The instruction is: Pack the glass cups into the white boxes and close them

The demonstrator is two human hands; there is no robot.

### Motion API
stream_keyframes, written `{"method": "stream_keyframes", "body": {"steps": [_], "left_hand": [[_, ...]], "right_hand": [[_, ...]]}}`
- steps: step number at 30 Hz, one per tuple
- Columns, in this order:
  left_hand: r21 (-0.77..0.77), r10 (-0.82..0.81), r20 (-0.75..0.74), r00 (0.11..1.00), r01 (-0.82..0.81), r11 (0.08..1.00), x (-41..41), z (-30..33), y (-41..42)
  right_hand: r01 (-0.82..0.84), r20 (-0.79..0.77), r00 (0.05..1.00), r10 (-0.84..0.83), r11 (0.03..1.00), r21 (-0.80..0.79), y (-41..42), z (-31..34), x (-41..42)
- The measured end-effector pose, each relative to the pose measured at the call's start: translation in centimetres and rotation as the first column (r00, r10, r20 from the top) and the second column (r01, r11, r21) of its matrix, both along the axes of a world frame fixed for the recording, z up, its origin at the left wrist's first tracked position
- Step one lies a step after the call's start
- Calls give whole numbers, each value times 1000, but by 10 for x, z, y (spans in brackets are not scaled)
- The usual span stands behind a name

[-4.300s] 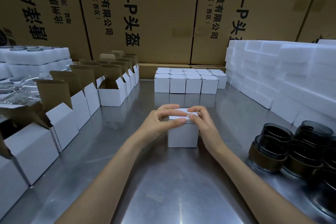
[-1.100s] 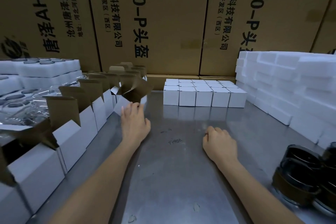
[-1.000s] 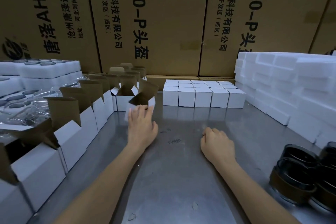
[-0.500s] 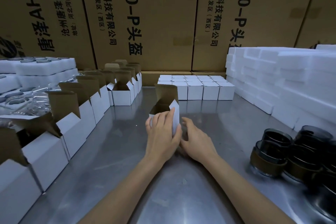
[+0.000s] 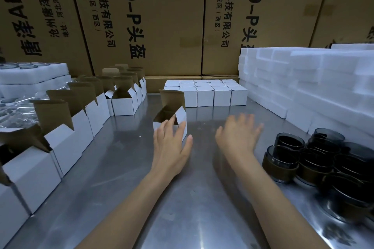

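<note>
Your left hand point(image 5: 172, 147) rests against the near side of an open white box point(image 5: 178, 119) standing upright on the steel worktop point(image 5: 121, 168). The fingers lie fairly straight and spread on the box's front wall, and the thumb reaches past its right corner; this grip is loose, with nothing curled round the box. The box's brown-lined lid flap stands up at the far side, beyond your fingertips, and the side flaps are still unfolded.

Your right hand point(image 5: 238, 135) hovers to the right of the box, apart from it, fingers spread and straight, holding nothing. The fingertips are blurred.

The glass cups point(image 5: 293, 157), dark glass with brown bands round the lower part, stand in a tight cluster to the right of your right hand, close to the wrist side, some stacked on others.

To the left of your left hand, a row of open boxes point(image 5: 66, 139) runs from near you to the far end, each with its brown flap raised. Beyond both hands, a block of closed boxes point(image 5: 212, 95) sits packed edge to edge. White foam blocks point(image 5: 303, 87) are piled high to the far right, behind the cups. More foam trays point(image 5: 34, 75) lie at the far left, with clear plastic wrap beside them. Large brown cartons point(image 5: 162, 16) with black print form the wall behind everything.
</note>
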State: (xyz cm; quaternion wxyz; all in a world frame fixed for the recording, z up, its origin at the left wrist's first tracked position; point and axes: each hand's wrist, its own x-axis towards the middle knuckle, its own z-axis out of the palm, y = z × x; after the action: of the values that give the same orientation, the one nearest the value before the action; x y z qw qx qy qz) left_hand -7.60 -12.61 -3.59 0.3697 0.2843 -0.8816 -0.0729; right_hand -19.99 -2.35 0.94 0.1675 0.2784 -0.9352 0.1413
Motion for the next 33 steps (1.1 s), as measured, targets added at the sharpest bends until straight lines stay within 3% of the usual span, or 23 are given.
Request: {"method": "stream_keyframes", "body": {"steps": [3,7,10,12,17,20,24,26,29,31,33], "left_hand": [[-59,-29,-97,995,23,998,0,2,3],[-205,-142,-165,976,107,973,2,7,11],[-332,-312,-57,948,276,902,1,10,17],[-336,-383,46,923,376,864,1,10,19],[-161,-382,122,916,398,903,1,4,15],[19,-357,134,924,358,933,-3,-3,8],[334,-355,11,935,331,882,-5,-2,4],[463,-352,-107,930,360,810,-5,0,4],[508,-360,-182,915,401,763,-4,0,4],[520,-346,-202,916,400,755,-4,-1,2],[545,-309,-223,924,382,746,-3,0,1]], "right_hand": [[149,157,975,-157,987,60,17,16,-16],[169,272,945,-180,984,61,26,18,-26],[156,258,954,-155,988,16,25,19,-25],[103,219,972,-86,993,-65,22,18,-23],[-170,153,967,202,965,-202,8,12,-11],[-321,88,931,355,907,-272,-1,8,1],[-482,30,845,534,784,-390,-13,2,21],[-537,-17,812,584,734,-417,-16,-2,29],[-599,-72,726,684,578,-554,-20,-7,39],[-583,-85,702,707,501,-640,-21,-8,39],[-511,-26,712,702,492,-705,-21,-10,32]]}}
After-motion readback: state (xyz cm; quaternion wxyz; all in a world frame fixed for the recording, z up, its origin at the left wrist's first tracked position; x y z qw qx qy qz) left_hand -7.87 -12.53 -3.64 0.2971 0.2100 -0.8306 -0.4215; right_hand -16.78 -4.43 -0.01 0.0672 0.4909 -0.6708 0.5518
